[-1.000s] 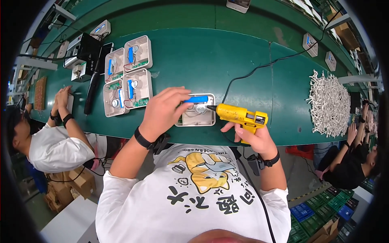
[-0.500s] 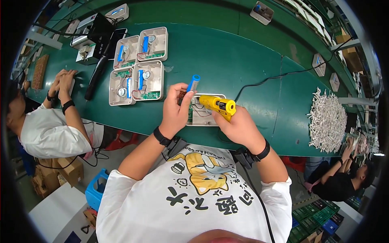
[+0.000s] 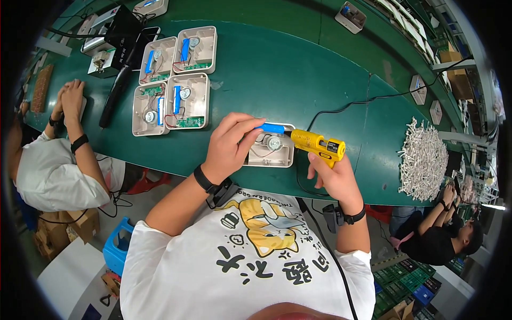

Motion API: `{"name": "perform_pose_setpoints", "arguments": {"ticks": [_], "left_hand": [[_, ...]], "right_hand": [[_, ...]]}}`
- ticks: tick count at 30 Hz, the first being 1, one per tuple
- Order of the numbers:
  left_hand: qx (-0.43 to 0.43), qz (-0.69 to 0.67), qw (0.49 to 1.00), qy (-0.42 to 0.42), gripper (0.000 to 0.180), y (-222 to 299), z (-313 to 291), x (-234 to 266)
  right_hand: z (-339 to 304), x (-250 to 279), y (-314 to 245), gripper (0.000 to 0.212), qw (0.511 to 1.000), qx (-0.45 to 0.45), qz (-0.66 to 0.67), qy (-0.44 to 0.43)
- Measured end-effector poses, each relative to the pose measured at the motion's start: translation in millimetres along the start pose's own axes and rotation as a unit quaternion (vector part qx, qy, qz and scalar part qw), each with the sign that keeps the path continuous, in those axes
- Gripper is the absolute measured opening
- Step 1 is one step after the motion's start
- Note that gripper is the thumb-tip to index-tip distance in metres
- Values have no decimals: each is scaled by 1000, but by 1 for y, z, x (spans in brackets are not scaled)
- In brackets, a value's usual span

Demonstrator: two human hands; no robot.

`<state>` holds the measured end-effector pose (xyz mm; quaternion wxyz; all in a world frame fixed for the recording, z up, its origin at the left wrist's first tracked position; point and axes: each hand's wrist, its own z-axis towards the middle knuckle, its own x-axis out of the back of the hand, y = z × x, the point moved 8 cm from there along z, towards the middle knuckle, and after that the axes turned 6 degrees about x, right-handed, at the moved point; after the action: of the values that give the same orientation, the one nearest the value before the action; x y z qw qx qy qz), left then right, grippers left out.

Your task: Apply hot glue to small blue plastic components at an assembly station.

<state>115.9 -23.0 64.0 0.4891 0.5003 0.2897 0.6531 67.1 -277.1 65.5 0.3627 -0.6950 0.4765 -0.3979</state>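
My left hand (image 3: 232, 141) pinches a blue cylindrical battery (image 3: 272, 128) by its left end, holding it level above an open white plastic housing (image 3: 273, 162). Inside that housing a round silver part (image 3: 274, 143) with thin wires shows; my left fingers cover its left side. My right hand (image 3: 336, 178) grips a yellow hot glue gun (image 3: 319, 145) whose dark nozzle points left, at the battery's right end. Whether the nozzle touches the battery I cannot tell.
Several white housings (image 3: 205, 114) with batteries, round parts and green boards stand at left. Beyond them is a black machine (image 3: 124, 37). A black cable (image 3: 346, 104) crosses the green table. Right lies a pile of small white parts (image 3: 423, 160). Co-workers sit on both sides.
The battery has gone from tilted upright to level, and its free end now points right. The glue gun has moved right, its nozzle now beside the battery instead of over the housing.
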Motion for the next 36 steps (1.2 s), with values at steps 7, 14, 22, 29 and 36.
{"name": "perform_pose_setpoints", "arguments": {"ticks": [7,14,22,29,36], "left_hand": [[20,11,1000,-16,24,-3,1,-4],[-34,29,999,-11,23,2,9,-2],[-70,138,988,-12,11,24,8,6],[106,84,986,-94,16,-13,-3,-10],[117,32,983,-141,17,-27,20,-16]], "right_hand": [[-1,3,6,28,1000,-17,8,20],[-1,2,3,28,999,-25,19,9],[-7,14,-4,33,999,11,42,-10],[0,-11,-3,38,996,41,76,-9],[-17,2,-4,36,988,51,146,18]]}}
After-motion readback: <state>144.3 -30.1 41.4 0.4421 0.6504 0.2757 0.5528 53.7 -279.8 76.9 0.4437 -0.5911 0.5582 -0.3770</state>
